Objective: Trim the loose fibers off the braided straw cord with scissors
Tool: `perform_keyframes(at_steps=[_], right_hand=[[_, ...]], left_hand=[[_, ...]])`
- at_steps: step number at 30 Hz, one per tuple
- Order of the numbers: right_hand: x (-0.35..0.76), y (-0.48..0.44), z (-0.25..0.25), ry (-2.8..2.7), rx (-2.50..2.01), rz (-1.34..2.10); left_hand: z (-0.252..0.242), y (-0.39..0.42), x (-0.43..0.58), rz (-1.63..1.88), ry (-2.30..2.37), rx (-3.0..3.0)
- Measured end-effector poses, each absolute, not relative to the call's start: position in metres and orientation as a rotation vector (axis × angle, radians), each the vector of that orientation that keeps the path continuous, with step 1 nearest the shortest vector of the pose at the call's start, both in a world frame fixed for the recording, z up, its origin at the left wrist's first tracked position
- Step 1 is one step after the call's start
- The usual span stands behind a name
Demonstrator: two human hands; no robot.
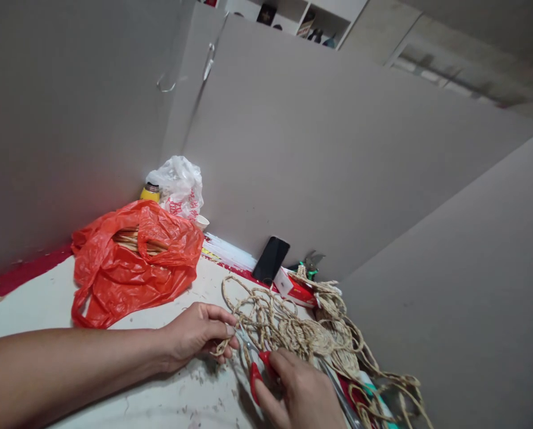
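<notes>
My left hand (199, 335): fingers drawn together, thumb and fingertips pinching a short looped bit of plaited cord (222, 347), which hangs just under the fingers. My right hand (302, 387): curled round the scissors (255, 382), fingers at the red handles.

Key relation: the scissors lie between my two hands. Their long axis runs from the right-hand grip forward and to the left, so the tips point at the pinch of my left hand. The pinched cord is therefore ahead and to the left of my right hand, in line with the blades. Left fingertips and blade ends are very close; contact between metal and cord cannot be told from this angle. The handle loops stand apart, but how far the blades are parted is too small to read.

Main cord pile (313, 337): tangled loops begin just beyond my left fingertips and spread rightward, with denser coils directly ahead of my right hand. For those coils, my right hand is the nearer; for the looser loops at the pile's near-left end, my left.

Surroundings: red plastic bag (109, 292), ahead and to the left of my left hand, well apart from the blades. Dark phone (271, 260), beyond the pile, propped ahead of both hands. Pale tabletop (181, 406) under my left forearm, with small brown scraps near the left hand.
</notes>
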State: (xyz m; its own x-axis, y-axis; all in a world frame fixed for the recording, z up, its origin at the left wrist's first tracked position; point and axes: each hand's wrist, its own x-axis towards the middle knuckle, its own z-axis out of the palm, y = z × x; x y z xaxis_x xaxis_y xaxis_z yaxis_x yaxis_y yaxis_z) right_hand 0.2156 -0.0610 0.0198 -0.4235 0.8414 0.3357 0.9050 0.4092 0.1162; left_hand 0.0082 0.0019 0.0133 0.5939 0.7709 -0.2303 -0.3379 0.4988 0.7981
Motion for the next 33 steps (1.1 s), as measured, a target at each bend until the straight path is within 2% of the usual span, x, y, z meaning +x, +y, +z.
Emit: perform_keyframes(at_steps=[18, 23, 33], right_hand=[[0.223, -0.06, 0.014, -2.451, -1.481, -0.364], [0.227, -0.057, 0.008, -2.273, -1.462, -0.294], [0.212, -0.052, 0.015, -1.814, -1.502, 0.314]], left_hand=[[0.006, 0.003, 0.01, 0.765, 0.671, 0.848], [0.01, 0.004, 0.009, 0.763, 0.687, 0.81], [0.012, 0.005, 0.005, 0.703, 0.698, 0.825]])
